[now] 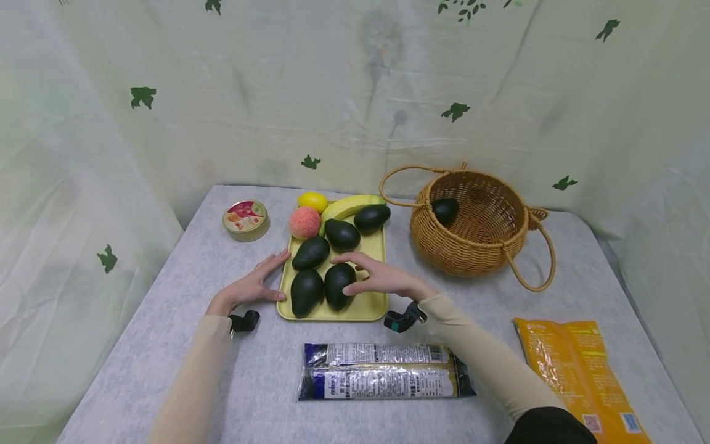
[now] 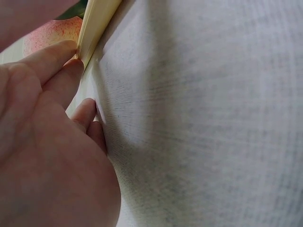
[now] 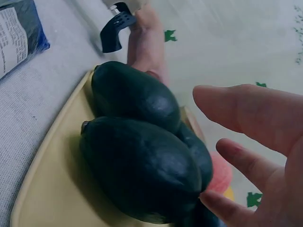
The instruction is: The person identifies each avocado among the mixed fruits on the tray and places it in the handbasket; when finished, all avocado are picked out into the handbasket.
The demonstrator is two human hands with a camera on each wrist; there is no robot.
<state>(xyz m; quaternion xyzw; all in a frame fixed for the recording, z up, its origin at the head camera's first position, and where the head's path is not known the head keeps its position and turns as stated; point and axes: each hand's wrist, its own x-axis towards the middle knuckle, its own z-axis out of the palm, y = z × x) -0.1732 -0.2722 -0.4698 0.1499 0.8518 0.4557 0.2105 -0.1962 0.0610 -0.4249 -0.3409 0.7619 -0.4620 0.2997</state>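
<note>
A yellow tray holds several dark green avocados, a banana, a lemon and a pink peach. My left hand touches the tray's left edge with outstretched fingers, seen close up in the left wrist view. Above the front right avocado, my right hand spreads its thumb and fingers. In the right wrist view the fingers stand mostly apart from that avocado; one fingertip overlaps its edge, and whether it touches I cannot tell. Another avocado lies inside the wicker basket.
A round tin stands at the back left of the table. In front of the tray lies a blue and clear plastic package, with an orange bag at the front right. The basket's handles stick out to both sides.
</note>
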